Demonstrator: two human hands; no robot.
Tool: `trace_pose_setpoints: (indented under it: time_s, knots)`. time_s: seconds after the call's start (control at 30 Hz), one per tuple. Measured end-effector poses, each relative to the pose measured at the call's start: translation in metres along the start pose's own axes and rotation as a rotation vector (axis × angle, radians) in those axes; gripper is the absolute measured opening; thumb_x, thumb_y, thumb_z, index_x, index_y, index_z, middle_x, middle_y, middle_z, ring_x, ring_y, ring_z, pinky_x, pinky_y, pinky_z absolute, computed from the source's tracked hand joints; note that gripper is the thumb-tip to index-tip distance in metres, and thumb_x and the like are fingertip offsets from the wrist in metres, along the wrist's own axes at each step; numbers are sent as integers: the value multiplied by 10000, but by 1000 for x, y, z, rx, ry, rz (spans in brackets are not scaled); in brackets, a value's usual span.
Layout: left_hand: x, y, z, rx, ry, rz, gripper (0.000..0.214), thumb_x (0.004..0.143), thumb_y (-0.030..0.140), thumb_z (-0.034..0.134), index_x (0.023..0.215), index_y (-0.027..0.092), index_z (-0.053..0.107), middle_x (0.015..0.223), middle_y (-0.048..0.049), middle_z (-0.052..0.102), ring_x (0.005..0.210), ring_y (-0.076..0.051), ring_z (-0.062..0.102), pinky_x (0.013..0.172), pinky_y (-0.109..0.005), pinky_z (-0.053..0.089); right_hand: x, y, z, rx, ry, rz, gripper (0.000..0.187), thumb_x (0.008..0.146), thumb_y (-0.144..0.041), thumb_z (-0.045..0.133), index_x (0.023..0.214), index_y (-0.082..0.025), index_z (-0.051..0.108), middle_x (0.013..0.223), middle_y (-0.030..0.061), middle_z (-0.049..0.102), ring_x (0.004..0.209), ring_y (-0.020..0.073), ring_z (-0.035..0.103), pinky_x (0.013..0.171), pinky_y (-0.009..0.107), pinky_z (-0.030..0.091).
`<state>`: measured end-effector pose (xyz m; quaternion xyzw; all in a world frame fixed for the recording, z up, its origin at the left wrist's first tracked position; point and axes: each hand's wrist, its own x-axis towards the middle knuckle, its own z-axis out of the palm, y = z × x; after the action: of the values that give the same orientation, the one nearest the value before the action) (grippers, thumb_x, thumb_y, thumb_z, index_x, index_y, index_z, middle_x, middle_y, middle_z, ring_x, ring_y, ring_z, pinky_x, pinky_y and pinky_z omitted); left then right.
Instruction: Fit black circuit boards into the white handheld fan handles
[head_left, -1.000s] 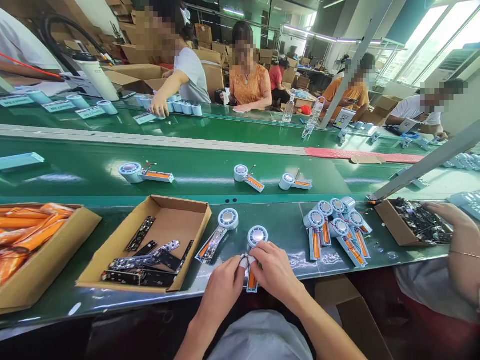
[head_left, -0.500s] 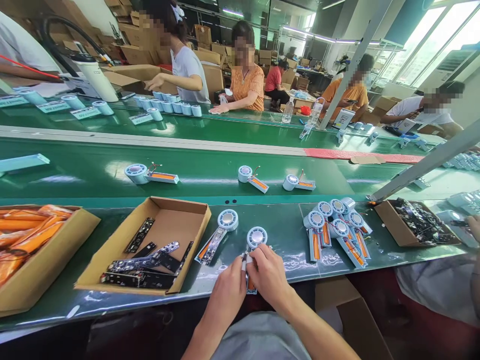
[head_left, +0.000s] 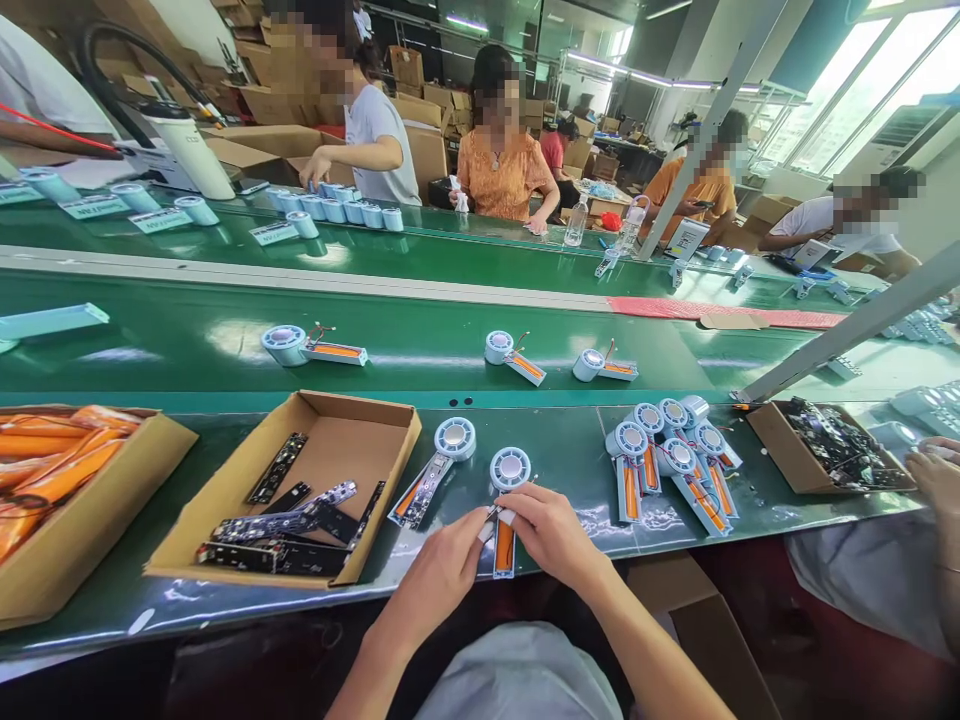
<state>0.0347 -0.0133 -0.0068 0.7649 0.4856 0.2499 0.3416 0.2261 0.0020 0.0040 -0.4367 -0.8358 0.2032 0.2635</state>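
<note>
A light-blue handheld fan [head_left: 511, 467] lies face up in front of me, its open handle holding an orange battery [head_left: 505, 550]. Over the handle my left hand [head_left: 448, 555] and my right hand [head_left: 556, 535] meet fingertip to fingertip. Both pinch at something small, pale and dark, by the fan head; the fingers hide most of it, and I cannot tell its kind. White covers show on some fingertips. Just left lies another fan [head_left: 455, 440] with a circuit board [head_left: 424, 492] along its handle, beside the battery.
Left stand a carton of circuit boards [head_left: 166, 535] and a carton of orange batteries [head_left: 142, 500]. Several open fans [head_left: 679, 457] are piled on the right, near a box of dark parts [head_left: 832, 450]. Beyond runs a green conveyor [head_left: 420, 350] carrying fans; co-workers sit across and at right.
My hands have tilted and spread lower at the wrists, uncovering more of the battery; the fingertips still meet. The fan head has shifted slightly up and left. Fans on the conveyor have moved right.
</note>
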Motion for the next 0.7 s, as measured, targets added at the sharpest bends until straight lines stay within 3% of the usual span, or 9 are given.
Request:
trace_pose_setpoints:
  time_s: [0.17, 0.33, 0.5, 0.7]
  knots:
    - [1, -6, 2, 6, 6, 15, 322, 918, 149, 340, 992, 242, 639, 896, -60, 749, 839, -236, 726, 704, -316, 542, 1, -3, -1, -4, 1, 77, 199, 962, -110, 572, 1085, -216, 687, 995, 43, 730, 888, 178, 695, 794, 264, 548]
    - [0, -13, 14, -10, 151, -68, 367, 947, 236, 324, 1115, 192, 648, 1108, -127, 749, 1039, -273, 718, 866, -410, 579, -7, 0, -21, 37, 66, 184, 472, 885, -100, 610, 1337, -232, 570, 1263, 92, 640, 851, 165, 673, 764, 285, 572]
    - [-5, -10, 26, -114, 245, -162, 413, 945, 271, 363, 1305, 171, 538, 1210, -146, 730, 1109, -284, 706, 901, -437, 577, -14, 10, -26, 86, 112, 164, 302, 959, -111, 487, 1122, -236, 708, 1039, 65, 745, 909, 196, 706, 817, 306, 565]
    - [-7, 0, 26, -185, 297, -178, 385, 950, 282, 367, 1302, 188, 491, 1187, -151, 717, 1090, -269, 705, 904, -431, 558, -1, 4, -11, 230, 173, 47, 212, 979, -188, 538, 1009, -236, 742, 1054, 65, 761, 966, 193, 714, 863, 301, 553]
